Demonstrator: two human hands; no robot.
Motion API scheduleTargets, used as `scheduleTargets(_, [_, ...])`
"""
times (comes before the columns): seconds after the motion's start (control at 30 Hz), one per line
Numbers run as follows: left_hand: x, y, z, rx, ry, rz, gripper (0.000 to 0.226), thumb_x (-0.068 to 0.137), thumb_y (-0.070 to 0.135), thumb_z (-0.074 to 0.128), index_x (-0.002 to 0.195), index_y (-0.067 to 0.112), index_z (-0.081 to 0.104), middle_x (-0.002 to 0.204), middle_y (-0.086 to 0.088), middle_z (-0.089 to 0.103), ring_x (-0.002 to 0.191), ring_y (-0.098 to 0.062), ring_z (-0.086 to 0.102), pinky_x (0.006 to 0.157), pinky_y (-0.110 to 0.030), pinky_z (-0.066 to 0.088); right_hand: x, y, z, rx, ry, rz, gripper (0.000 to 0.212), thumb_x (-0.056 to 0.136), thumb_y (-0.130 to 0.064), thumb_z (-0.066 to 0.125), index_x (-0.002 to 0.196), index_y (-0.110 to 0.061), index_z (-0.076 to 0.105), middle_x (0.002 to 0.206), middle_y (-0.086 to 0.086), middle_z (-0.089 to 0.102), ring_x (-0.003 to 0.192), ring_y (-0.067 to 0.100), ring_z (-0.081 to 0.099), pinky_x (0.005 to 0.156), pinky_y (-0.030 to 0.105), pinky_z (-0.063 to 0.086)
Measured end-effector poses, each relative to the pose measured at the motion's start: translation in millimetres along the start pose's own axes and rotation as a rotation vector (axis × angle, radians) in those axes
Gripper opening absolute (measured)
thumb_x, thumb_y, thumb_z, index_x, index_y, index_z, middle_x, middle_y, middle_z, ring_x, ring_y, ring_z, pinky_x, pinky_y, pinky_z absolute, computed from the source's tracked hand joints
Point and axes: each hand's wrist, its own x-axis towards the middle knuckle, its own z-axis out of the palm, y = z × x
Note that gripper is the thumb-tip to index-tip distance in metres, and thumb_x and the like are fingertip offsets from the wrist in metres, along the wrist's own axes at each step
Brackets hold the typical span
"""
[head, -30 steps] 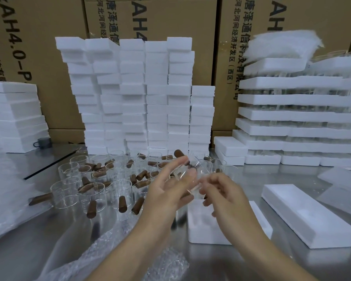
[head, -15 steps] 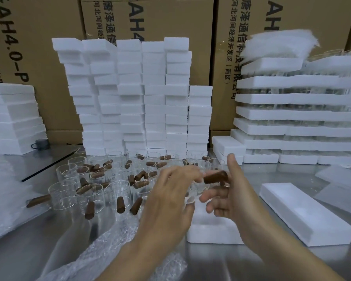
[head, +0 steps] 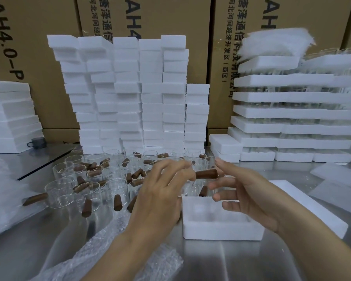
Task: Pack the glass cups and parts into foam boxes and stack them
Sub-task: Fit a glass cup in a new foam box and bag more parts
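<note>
My left hand (head: 160, 193) grips a clear glass cup above the open foam box (head: 221, 233). The cup's brown wooden handle (head: 207, 173) sticks out to the right past my fingers, and the glass itself is mostly hidden behind them. My right hand (head: 249, 196) hovers just right of the handle with its fingers spread and holds nothing. Its thumb tip is near the handle's end. Several more glass cups with wooden handles (head: 85, 189) stand crowded on the steel table to the left.
A long foam lid (head: 312, 211) lies right of the box. Tall stacks of small foam boxes (head: 130, 94) rise behind the cups, and layered foam trays (head: 292, 110) stand at the right. Bubble wrap (head: 130, 258) lies under my left forearm. Cardboard cartons (head: 150, 15) line the back.
The cup has turned in my left hand, so its wooden handle now points right. My right hand has let go of it and opened, dropping slightly towards the box.
</note>
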Motion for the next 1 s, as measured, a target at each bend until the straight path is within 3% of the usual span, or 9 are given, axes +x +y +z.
scheduleTargets(0.1, [0, -1, -1, 0.029, -0.012, 0.054, 0.067, 0.074, -0.021, 0.079, 0.118, 0.024, 0.058, 0.139, 0.003, 0.066, 0.128, -0.03, 0.059, 0.099, -0.048, 0.055, 3, 4, -2, -0.101, 0.068, -0.003, 0.051, 0.086, -0.057, 0.077, 0.109, -0.011, 0.081, 0.09, 0.01, 0.077, 0.07, 0.017, 0.072, 0.057, 0.025, 0.055])
scheduleTargets(0.3, [9, 2, -21, 0.11, -0.103, 0.165, 0.067, 0.071, -0.027, 0.075, 0.122, 0.015, 0.076, 0.15, -0.007, 0.062, 0.142, -0.035, 0.056, 0.102, -0.054, 0.057, 0, 4, -5, -0.129, -0.169, 0.167, 0.034, 0.097, -0.04, 0.071, 0.102, -0.009, 0.084, 0.088, 0.01, 0.074, 0.067, 0.012, 0.069, 0.059, 0.023, 0.057])
scheduleTargets(0.43, [26, 0, -65, 0.023, -0.199, 0.008, 0.091, 0.084, 0.009, 0.088, 0.154, 0.05, 0.046, 0.169, 0.012, 0.03, 0.148, -0.016, 0.04, 0.11, -0.046, 0.051, 5, 10, -1, 0.016, -0.189, 0.149, 0.031, 0.096, -0.037, 0.068, 0.102, -0.01, 0.082, 0.086, 0.003, 0.07, 0.062, 0.009, 0.062, 0.057, 0.019, 0.053])
scheduleTargets(0.53, [35, -10, -105, -0.13, -0.33, -0.227, 0.063, 0.086, 0.049, 0.081, 0.135, 0.068, 0.046, 0.144, 0.036, 0.045, 0.121, 0.008, 0.055, 0.087, -0.02, 0.055, 10, 15, 0, 0.113, -0.155, 0.131, 0.03, 0.101, -0.034, 0.065, 0.109, -0.008, 0.078, 0.091, 0.004, 0.072, 0.061, 0.009, 0.061, 0.055, 0.019, 0.053])
scheduleTargets(0.6, [26, -12, -117, -0.14, -0.456, -0.326, 0.029, 0.086, 0.067, 0.069, 0.112, 0.058, 0.061, 0.114, 0.03, 0.065, 0.098, 0.005, 0.065, 0.067, -0.018, 0.052, 12, 17, 0, 0.108, -0.113, 0.121, 0.03, 0.102, -0.034, 0.064, 0.112, -0.008, 0.076, 0.093, 0.005, 0.073, 0.061, 0.008, 0.062, 0.056, 0.019, 0.054])
scheduleTargets(0.67, [2, -8, -109, -0.069, -0.682, -0.387, 0.033, 0.088, 0.077, 0.056, 0.097, 0.046, 0.063, 0.095, 0.022, 0.07, 0.08, 0.001, 0.067, 0.063, -0.022, 0.048, 13, 20, 0, 0.1, -0.077, 0.116, 0.031, 0.103, -0.033, 0.063, 0.115, -0.007, 0.074, 0.094, 0.005, 0.074, 0.061, 0.008, 0.063, 0.056, 0.019, 0.054])
scheduleTargets(0.77, [-41, 5, -87, 0.153, -0.971, -0.216, 0.037, 0.099, 0.075, 0.046, 0.097, 0.038, 0.051, 0.086, 0.015, 0.064, 0.075, 0.002, 0.057, 0.063, -0.026, 0.04, 14, 22, 0, 0.108, -0.048, 0.111, 0.032, 0.104, -0.033, 0.062, 0.118, -0.006, 0.072, 0.096, 0.006, 0.075, 0.062, 0.009, 0.065, 0.056, 0.019, 0.055])
scheduleTargets(0.9, [-37, -4, -88, 0.087, -0.965, -0.223, 0.013, 0.108, 0.05, 0.05, 0.098, 0.041, 0.049, 0.075, 0.017, 0.063, 0.072, 0.007, 0.055, 0.058, -0.024, 0.033, 16, 23, -1, 0.13, -0.02, 0.088, 0.035, 0.1, -0.034, 0.066, 0.117, -0.005, 0.074, 0.097, 0.007, 0.076, 0.062, 0.009, 0.066, 0.057, 0.02, 0.054])
scheduleTargets(1.0, [3, -10, -102, -0.068, -0.942, -0.265, 0.012, 0.104, 0.05, 0.059, 0.094, 0.044, 0.06, 0.077, 0.02, 0.065, 0.065, -0.002, 0.056, 0.059, -0.023, 0.042, 17, 22, -6, 0.163, -0.02, 0.063, 0.035, 0.091, -0.036, 0.071, 0.11, -0.008, 0.079, 0.099, 0.007, 0.077, 0.063, 0.008, 0.066, 0.058, 0.02, 0.055])
